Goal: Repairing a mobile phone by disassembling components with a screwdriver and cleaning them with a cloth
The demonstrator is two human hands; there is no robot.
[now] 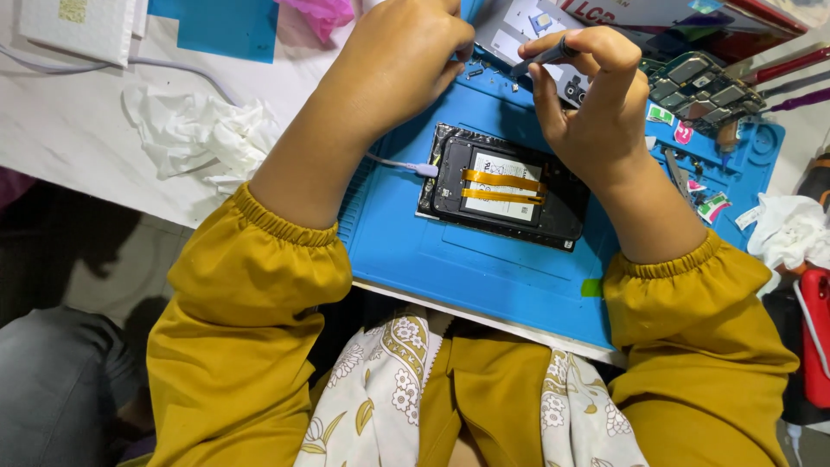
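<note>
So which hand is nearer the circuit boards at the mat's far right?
Right. The right hand, gripping a dark tool, is just beside the circuit boards; the left hand is farther away across the mat.

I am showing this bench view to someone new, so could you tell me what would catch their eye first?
First, the opened phone lying back-off in the middle of the bright blue work mat, two orange ribbon cables across its battery and a pale cable plugged into its left end. Just above it, the right hand pinches a dark slim tool, while the left hand rests curled at the mat's far edge.
</note>
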